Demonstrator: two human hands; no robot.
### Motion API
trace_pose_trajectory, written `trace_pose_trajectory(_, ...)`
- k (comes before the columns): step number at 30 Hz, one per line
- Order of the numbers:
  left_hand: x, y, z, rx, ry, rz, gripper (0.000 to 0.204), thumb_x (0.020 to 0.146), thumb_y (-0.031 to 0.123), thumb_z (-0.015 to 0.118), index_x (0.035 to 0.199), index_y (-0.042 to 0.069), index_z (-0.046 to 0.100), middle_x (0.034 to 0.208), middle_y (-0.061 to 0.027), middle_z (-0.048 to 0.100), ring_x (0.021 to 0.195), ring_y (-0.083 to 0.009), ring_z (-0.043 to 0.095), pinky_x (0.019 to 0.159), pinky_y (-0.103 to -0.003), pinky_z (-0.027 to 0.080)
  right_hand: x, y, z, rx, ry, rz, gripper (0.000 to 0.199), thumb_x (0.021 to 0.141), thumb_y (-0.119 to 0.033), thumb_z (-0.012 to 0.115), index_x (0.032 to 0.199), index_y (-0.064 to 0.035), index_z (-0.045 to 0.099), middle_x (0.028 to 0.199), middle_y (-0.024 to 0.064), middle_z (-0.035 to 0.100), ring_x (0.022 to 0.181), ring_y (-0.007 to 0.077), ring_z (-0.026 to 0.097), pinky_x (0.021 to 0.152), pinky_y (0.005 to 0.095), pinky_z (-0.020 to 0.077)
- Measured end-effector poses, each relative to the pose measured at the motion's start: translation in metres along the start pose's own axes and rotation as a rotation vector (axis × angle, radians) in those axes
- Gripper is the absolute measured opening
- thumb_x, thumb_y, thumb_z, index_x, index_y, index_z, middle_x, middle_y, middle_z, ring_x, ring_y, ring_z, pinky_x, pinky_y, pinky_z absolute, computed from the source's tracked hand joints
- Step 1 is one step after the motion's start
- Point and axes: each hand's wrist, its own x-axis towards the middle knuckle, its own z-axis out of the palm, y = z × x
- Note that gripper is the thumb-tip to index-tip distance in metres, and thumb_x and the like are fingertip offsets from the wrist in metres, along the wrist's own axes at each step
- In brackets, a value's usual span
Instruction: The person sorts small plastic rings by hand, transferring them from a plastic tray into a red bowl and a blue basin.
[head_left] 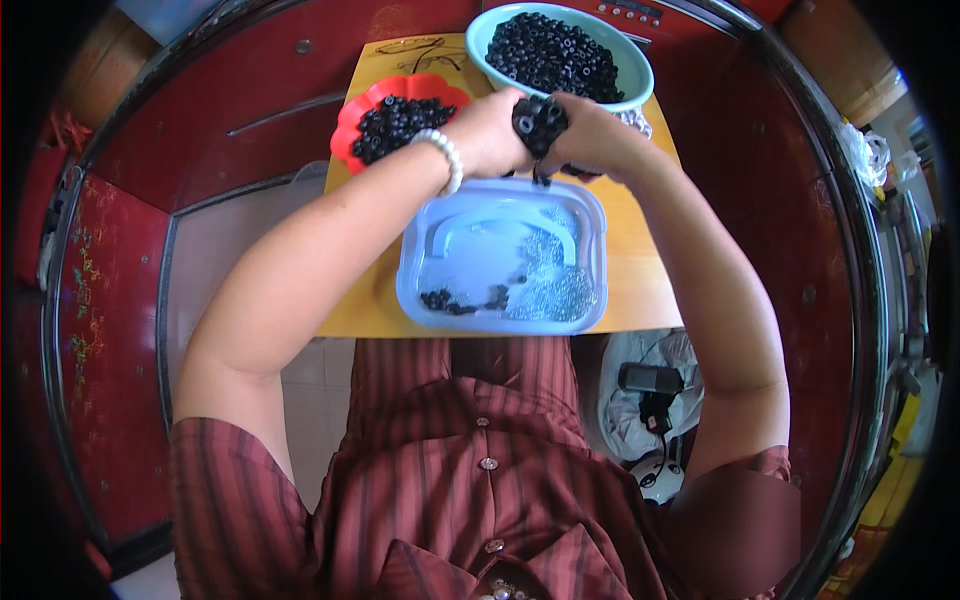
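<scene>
Fingers of both hands close around a cluster of black rings (540, 122).
Left hand (487, 133) and right hand (592, 137) hold it above a blue tray (420, 260) on the table (640, 270), between a teal bowl (636, 72) and red dish (352, 112) of rings.

**Layout about the tray**

A tray (500, 300) is set near the front edge of a small table (640, 280), just before the person's lap. A few small rings (462, 300) are gathered in its front left part. Behind the tray, to the right, a large bowl (632, 72) filled with rings is placed at the table's far edge. Behind the tray, to the left, a smaller scalloped dish (350, 120) of rings is found, overhanging the table's left side. Above the tray's rear rim, between the two vessels, the left hand (490, 135) and right hand (590, 135) are met around a cluster of rings (538, 122). Right of the tray, below table level, a bag (650, 400) is seen on the floor.
</scene>
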Motion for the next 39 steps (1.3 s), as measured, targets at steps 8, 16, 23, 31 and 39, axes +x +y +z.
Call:
trace_pose_trajectory(8,-0.081,-0.047,0.042,0.033,-0.142,-0.198,0.063,0.053,0.015,0.082,0.109,0.006,0.054,0.092,-0.01,0.066,0.087,-0.023,0.064,0.078,-0.033,0.049,-0.032,0.018,0.089,-0.005,-0.153,0.115,0.053,0.058,-0.008,0.078,0.103,0.0022,0.053,0.072,0.0112,0.062,0.054,0.0167,0.06,0.046,0.0283,0.0495)
trace_pose_trajectory(16,-0.1,-0.032,0.016,-0.145,-0.327,-0.209,0.076,0.063,-0.001,0.072,0.133,0.01,0.043,0.11,-0.0102,0.059,0.085,-0.0176,0.063,0.058,-0.028,0.057,-0.032,0.017,0.09,0.016,-0.179,0.129,0.05,0.067,-0.01,0.073,0.113,0.0021,0.057,0.082,0.0121,0.065,0.062,0.0188,0.064,0.053,0.0291,0.054)
trace_pose_trajectory(23,-0.112,-0.041,0.002,-0.215,-0.209,-0.179,0.042,0.077,0.004,0.064,0.118,0.01,0.061,0.103,-0.0094,0.062,0.082,-0.0131,0.061,0.062,-0.027,0.054,-0.047,0.045,0.082,0.386,-0.036,0.097,0.03,0.087,-0.014,0.054,0.113,-0.0027,0.063,0.089,0.0108,0.066,0.077,0.0178,0.065,0.066,0.0309,0.0558)
trace_pose_trajectory(31,-0.174,-0.053,0.018,0.129,0.181,0.114,0.011,0.072,0.008,0.07,0.083,0.006,0.071,0.073,-0.0057,0.063,0.064,-0.0185,0.056,0.062,-0.031,0.046,-0.124,0.078,0.09,0.005,0.32,-0.237,0.014,0.079,-0.01,0.062,0.087,-0.0016,0.07,0.083,0.0137,0.067,0.071,0.0239,0.064,0.067,0.0331,0.0503)
trace_pose_trajectory(39,-0.152,-0.021,0.062,0.308,0.197,0.28,0.016,0.07,0.017,0.073,0.085,0.011,0.069,0.083,-0.0028,0.057,0.082,-0.022,0.055,0.073,-0.034,0.045,-0.124,0.076,0.118,-0.346,0.369,-0.325,0.013,0.075,-0.015,0.065,0.086,-0.0099,0.069,0.082,0.0097,0.061,0.087,0.0277,0.059,0.08,0.0399,0.042)
